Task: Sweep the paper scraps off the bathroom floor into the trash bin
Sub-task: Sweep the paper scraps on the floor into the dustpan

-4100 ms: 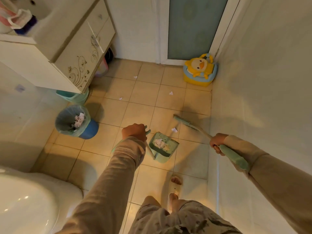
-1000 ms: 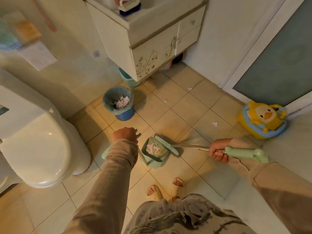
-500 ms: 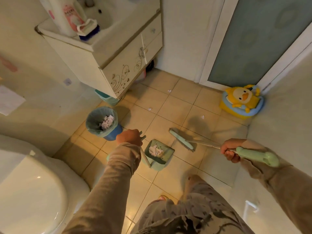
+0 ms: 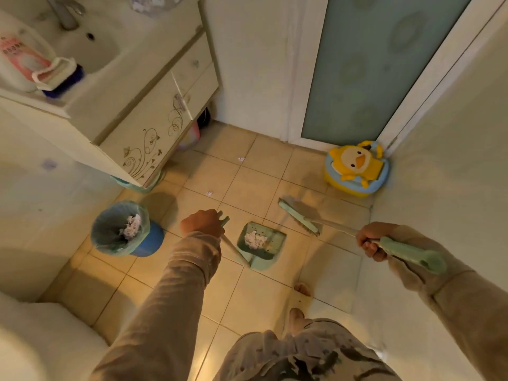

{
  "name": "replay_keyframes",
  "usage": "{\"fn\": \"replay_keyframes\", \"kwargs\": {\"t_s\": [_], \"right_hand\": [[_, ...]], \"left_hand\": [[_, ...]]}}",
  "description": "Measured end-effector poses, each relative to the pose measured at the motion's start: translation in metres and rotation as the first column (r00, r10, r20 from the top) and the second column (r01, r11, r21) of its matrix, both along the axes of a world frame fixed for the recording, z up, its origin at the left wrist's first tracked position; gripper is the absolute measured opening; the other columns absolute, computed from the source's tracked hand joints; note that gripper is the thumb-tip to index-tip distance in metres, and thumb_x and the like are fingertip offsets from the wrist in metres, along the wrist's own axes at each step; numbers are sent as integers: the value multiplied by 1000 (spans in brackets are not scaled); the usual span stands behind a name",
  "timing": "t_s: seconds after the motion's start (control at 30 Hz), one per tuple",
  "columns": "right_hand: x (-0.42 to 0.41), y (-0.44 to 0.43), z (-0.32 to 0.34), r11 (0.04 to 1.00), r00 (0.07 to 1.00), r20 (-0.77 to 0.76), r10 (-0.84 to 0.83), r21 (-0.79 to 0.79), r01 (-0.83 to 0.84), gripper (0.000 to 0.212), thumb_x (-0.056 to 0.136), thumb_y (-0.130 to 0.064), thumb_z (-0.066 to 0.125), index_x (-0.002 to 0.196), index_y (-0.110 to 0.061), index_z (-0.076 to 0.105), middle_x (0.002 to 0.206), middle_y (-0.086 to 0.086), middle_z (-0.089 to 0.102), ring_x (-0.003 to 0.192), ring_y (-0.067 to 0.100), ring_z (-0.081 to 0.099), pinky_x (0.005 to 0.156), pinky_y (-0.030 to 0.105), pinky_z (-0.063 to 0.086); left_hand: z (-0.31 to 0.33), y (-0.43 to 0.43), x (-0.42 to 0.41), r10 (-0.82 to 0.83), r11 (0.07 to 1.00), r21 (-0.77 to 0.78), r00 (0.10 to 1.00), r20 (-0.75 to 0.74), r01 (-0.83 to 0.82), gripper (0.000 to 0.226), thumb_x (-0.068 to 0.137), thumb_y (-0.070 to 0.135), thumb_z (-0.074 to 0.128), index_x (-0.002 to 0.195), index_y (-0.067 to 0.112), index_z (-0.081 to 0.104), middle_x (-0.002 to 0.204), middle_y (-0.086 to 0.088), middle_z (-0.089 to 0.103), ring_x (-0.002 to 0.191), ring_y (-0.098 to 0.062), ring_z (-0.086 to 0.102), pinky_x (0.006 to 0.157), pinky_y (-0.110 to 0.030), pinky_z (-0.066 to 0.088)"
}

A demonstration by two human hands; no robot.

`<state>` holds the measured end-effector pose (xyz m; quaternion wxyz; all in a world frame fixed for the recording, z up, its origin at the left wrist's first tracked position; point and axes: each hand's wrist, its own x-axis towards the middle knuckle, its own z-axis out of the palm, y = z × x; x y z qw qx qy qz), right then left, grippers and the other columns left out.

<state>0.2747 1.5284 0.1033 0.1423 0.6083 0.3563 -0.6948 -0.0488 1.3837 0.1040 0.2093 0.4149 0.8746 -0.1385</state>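
Partly done: left hand [image 4: 202,224] grasping dustpan [image 4: 261,244] holding a paper pile, right hand [image 4: 369,240] clenched on broom [image 4: 298,219]; two scraps [image 4: 210,193] left on floor [image 4: 170,287], trash bin [image 4: 125,229] near

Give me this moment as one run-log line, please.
left hand: dustpan | right hand: broom | floor scraps: remaining
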Motion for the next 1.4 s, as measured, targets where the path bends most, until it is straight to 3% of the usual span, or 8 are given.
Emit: {"fn": "replay_keyframes", "kwargs": {"t_s": [0.3, 0.63, 0.8, 0.9, 1.0, 1.1, 1.23, 1.4], "right_hand": [[17, 85, 9, 985, 979, 149, 143, 72, -155, 63, 94, -7, 28, 33, -12, 39, 24, 0, 37, 17, 8, 32, 26, 9, 26], [-10, 120, -5, 979, 965, 215, 151, 102, -176, 44, 97, -10, 31, 54, -13, 28, 22, -2, 37, 15, 6, 32, 29, 5, 29], [-20, 114, -2, 974, 993, -82, -81, 206, 97, 22, 88, 2, 44, 68, -8, 47, 34, -7, 52, 27, 2, 47, 36, 8, 37], [-44, 109, -6, 976, 995, 85, 53, 207, -70, 25, 88, 1, 46, 65, -11, 46, 28, -7, 50, 31, 5, 48, 38, 12, 38], [-62, 101, -16, 893, 851, 368, 375, 101, -438, 41, 94, -10, 35, 54, -10, 40, 17, -3, 41, 46, 16, 41, 44, 19, 34], [-55, 98, -14, 829, 752, 407, 519, -23, -559, 42, 91, -11, 39, 50, -8, 39, 18, 0, 42, 24, 14, 46, 33, 9, 34], [-22, 95, 7, 999, 990, 138, 24, 30, -29, 33, 87, 1, 49, 54, -1, 48, 32, 6, 49, 21, 8, 43, 31, 10, 36], [-18, 90, 34, 996, 984, 157, 86, -11, -85, 38, 95, -4, 38, 57, -6, 42, 30, 1, 44, 20, 6, 38, 28, 8, 26]], "left_hand": [[0, 89, 24, -48, 999, 10, 999, -11, 48, 29, 88, 35, 61, 111, 17, 63, 102, -1, 67, 89, -19, 60, 74, -26, 42], [2, 149, 17, -132, 991, -37, 989, -59, 130, 29, 88, 34, 60, 114, 20, 61, 105, 2, 67, 100, -20, 63, 85, -29, 46], [6, 167, 11, -104, 993, -56, 994, -15, 103, 30, 88, 29, 62, 116, 17, 61, 110, -1, 66, 103, -21, 62, 95, -32, 43], [6, 172, 14, -113, 992, -66, 994, -5, 112, 27, 91, 26, 59, 116, 16, 62, 110, -2, 67, 103, -22, 62, 96, -33, 44], [4, 171, 16, -132, 989, -67, 991, -14, 131, 26, 93, 27, 56, 115, 16, 63, 110, -2, 67, 102, -21, 63, 89, -29, 46], [2, 169, 18, -161, 985, -63, 987, -25, 159, 27, 95, 28, 52, 117, 17, 62, 113, -2, 66, 104, -21, 63, 88, -29, 47], [3, 169, 18, -169, 984, -63, 985, -14, 168, 27, 95, 28, 53, 118, 16, 61, 112, -3, 66, 103, -21, 63, 88, -30, 47], [3, 162, 13, -176, 983, -51, 984, 9, 177, 27, 94, 27, 53, 117, 16, 62, 112, -2, 67, 104, -21, 63, 88, -30, 47]]}}
